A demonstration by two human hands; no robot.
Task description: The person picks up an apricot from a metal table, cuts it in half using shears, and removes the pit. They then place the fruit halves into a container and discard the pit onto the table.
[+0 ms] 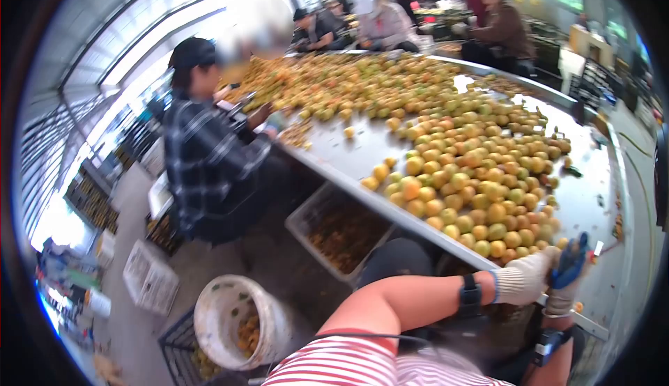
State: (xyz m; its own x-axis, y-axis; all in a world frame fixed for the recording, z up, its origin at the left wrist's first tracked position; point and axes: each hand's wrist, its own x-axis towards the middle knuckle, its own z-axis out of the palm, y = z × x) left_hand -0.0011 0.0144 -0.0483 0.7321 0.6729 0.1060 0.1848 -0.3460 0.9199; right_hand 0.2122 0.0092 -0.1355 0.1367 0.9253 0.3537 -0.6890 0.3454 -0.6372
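My left hand [526, 279], in a whitish knit glove with a dark watch [470, 295] at the wrist, reaches to the table's near edge. Its fingertips meet or overlap my right hand, so what they hold, if anything, is hidden. My right hand [569, 269] wears a glove with a blue coating; its fingers point up and look stretched out, though blurred. Another watch [548, 347] is on that wrist. Just past both hands, round yellow-orange fruits [496, 212] lie heaped on the metal table [341, 135]. A small white thing [598, 248] shows beside my right fingers.
At the left, a co-worker [209, 156] in a checked shirt sits by the table. More people [383, 20] are along the far side. Below are a white bucket [275, 320] with some fruit, a crate [300, 222] with brown contents, and a white basket [150, 278].
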